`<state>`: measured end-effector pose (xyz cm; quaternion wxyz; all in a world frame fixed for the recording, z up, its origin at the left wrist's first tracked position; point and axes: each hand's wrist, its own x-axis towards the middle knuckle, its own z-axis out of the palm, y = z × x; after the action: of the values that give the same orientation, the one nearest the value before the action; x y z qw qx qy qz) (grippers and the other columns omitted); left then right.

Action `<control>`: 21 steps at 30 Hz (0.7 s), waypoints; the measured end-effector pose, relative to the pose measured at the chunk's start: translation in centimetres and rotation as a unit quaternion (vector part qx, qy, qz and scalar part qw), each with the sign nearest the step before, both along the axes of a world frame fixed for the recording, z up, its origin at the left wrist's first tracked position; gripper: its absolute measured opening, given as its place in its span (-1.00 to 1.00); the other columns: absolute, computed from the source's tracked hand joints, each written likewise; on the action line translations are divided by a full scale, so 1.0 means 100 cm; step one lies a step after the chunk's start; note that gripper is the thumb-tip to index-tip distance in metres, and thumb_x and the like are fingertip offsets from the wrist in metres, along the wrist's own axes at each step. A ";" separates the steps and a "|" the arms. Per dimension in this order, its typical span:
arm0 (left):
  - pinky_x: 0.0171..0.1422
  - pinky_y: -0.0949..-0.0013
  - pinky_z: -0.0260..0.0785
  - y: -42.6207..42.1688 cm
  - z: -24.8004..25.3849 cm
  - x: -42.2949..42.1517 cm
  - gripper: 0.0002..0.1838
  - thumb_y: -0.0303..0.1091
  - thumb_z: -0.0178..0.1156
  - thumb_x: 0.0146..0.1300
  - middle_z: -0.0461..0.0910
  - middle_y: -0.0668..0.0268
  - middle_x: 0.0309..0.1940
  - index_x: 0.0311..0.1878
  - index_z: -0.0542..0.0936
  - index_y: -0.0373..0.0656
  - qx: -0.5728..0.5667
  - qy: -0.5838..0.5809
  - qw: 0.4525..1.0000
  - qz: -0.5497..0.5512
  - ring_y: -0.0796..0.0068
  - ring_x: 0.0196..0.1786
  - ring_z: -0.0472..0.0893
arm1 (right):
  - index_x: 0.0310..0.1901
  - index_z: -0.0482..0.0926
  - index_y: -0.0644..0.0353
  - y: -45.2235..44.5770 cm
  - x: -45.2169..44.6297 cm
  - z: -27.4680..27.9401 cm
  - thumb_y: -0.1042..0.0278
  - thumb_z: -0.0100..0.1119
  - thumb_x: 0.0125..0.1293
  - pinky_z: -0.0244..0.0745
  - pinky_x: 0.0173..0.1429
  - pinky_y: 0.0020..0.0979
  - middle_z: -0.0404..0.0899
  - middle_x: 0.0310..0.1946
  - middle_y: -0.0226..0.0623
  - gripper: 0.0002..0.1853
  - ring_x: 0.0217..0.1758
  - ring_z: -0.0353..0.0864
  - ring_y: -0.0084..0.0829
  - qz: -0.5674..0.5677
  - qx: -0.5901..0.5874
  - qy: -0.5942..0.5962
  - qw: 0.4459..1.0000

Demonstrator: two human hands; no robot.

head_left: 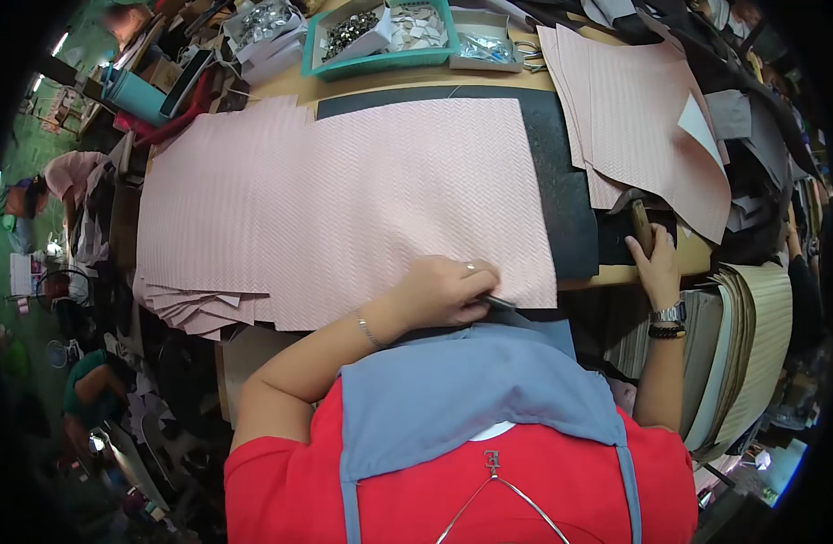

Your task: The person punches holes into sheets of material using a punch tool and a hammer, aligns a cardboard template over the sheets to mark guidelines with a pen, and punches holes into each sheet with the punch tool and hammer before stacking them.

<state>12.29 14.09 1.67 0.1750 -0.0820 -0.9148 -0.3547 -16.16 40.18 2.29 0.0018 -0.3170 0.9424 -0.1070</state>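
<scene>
A large pink textured sheet (pixel 416 181) lies over the dark board (pixel 566 199) on the table, overlapping a stack of similar sheets (pixel 217 190) at the left. Near the sheet's front edge my left hand (pixel 448 288) is closed around a thin metal tool (pixel 500 301), partly hidden by the fingers. My right hand (pixel 657 263) is at the table's right front edge, its fingers around the wooden handle of a hammer (pixel 642 227). The hammer's dark head rests by the right-hand stack of pink sheets (pixel 634 118).
A teal tray (pixel 312 65) with small parts stands at the back, beside a white box (pixel 482 62) and scissors (pixel 530 54). A teal cup (pixel 140 98) is at the back left. More sheets (pixel 752 344) stand upright at the right. Other people are at the far left.
</scene>
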 end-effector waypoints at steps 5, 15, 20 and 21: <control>-0.43 0.38 0.45 0.020 0.004 -0.007 -0.73 -0.23 0.38 0.08 0.63 0.34 -0.28 -0.28 0.53 -0.13 0.108 -0.073 0.990 -0.046 0.41 -0.49 0.60 | 0.08 0.42 0.29 0.013 0.004 -0.007 0.05 0.07 0.40 0.41 0.04 -0.29 0.52 -0.08 -0.14 -0.55 -0.03 0.53 -0.24 -0.046 -0.107 -0.111 0.987; -0.19 0.57 0.27 -0.142 0.011 -0.048 -0.78 -0.38 -0.01 0.43 0.46 0.44 -0.38 0.04 0.47 -0.25 0.442 0.082 0.859 0.246 0.70 -0.33 0.42 | 0.12 0.41 0.34 -0.090 0.093 0.031 0.28 0.14 0.35 0.48 -0.22 -0.34 0.58 -0.35 -0.26 -0.60 -0.37 0.56 -0.41 0.111 -0.237 -0.333 0.906; 0.06 0.46 0.51 -0.176 -0.015 -0.068 -0.76 -0.42 0.14 0.37 0.60 0.28 -0.18 0.05 0.46 -0.25 0.446 0.178 0.836 0.265 0.50 -0.09 0.62 | -0.11 0.42 0.32 -0.108 0.096 0.031 0.26 0.14 0.30 0.41 -0.31 -0.26 0.47 -0.54 0.02 -0.71 -0.48 0.55 -0.09 0.137 -0.158 -0.280 0.937; 0.05 0.47 0.51 -0.175 -0.017 -0.069 -0.77 -0.42 0.15 0.36 0.61 0.26 -0.16 0.04 0.46 -0.25 0.449 0.171 0.835 0.267 0.50 -0.09 0.62 | -0.11 0.42 0.31 -0.109 0.095 0.032 0.26 0.14 0.30 0.41 -0.31 -0.27 0.47 -0.54 0.02 -0.71 -0.49 0.55 -0.09 0.127 -0.154 -0.294 0.935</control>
<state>5.40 -3.39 -0.03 0.4339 0.1937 -0.5968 -0.6465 -6.61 29.28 5.53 0.2436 -0.3851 0.8234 -0.3381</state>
